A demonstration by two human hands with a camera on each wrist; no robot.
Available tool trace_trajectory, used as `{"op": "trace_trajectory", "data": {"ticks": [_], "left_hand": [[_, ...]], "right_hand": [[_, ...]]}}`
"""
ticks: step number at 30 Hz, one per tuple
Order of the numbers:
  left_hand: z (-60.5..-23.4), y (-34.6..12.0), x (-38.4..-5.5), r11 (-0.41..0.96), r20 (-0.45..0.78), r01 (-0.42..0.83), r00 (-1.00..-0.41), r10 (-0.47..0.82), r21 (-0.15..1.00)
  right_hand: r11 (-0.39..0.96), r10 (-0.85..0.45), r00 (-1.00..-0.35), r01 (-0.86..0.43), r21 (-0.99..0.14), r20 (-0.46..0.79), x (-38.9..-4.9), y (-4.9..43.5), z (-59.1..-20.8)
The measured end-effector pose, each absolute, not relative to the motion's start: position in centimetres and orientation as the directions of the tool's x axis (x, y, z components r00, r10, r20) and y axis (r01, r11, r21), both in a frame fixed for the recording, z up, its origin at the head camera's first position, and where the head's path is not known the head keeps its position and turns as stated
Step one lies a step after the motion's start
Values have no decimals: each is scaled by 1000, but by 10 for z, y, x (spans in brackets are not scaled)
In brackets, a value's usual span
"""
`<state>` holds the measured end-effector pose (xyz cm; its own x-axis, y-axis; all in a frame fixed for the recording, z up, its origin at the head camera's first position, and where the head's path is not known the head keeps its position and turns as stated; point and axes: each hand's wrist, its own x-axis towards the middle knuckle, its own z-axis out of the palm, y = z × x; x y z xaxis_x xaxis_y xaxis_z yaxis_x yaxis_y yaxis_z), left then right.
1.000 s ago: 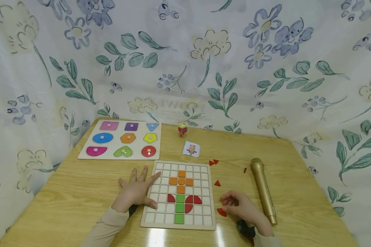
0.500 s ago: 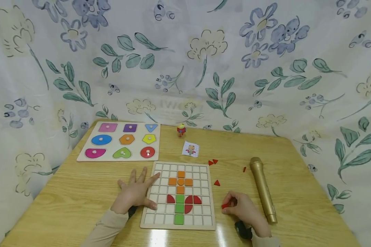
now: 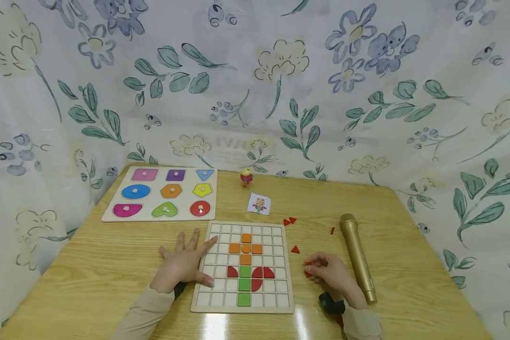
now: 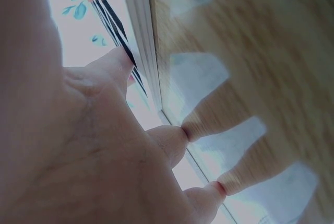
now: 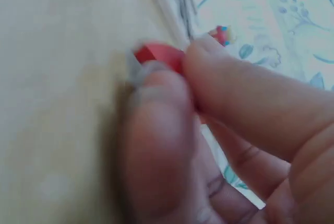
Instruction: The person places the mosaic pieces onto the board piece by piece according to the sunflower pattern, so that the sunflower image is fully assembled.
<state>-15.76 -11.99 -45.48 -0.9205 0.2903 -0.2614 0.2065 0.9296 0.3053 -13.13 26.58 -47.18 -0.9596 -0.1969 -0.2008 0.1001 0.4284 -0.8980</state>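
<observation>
Pinching a red piece (image 5: 162, 54) between thumb and fingertip, the right hand (image 3: 331, 274) is just right of the board (image 3: 282, 300); a second ago that piece lay on the tabletop (image 3: 72, 283) there. Unchanged, the left hand (image 3: 180, 264) spreads its fingers, thumb and forefinger on the board's left side. The board's pattern also matches.

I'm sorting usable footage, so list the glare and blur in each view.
Head: two white glare patches on the near table; left wrist: left grip dim, its fingers mirrored in the glossy table; right wrist: right grip and red piece partly blurred.
</observation>
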Motion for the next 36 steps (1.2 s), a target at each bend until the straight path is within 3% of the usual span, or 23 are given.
{"op": "trace_trajectory", "data": {"ticks": [11,22,29,36], "left_hand": [[-454,-121,-158,924,-258,204,-920,294,325],[-452,-121,-156,926,-255,205,-922,292,318],[-453,-120,-156,929,-250,213,-923,293,304],[-454,-120,-155,930,-244,213,-925,291,300]], "right_hand": [[437,-218,-932,173,-883,-291,-158,228,-458],[326,-355,-907,105,-939,-225,-169,143,-445],[490,-374,-914,-53,-870,-155,-167,89,-452],[595,-380,-915,-126,-794,-139,-162,70,-459]]}}
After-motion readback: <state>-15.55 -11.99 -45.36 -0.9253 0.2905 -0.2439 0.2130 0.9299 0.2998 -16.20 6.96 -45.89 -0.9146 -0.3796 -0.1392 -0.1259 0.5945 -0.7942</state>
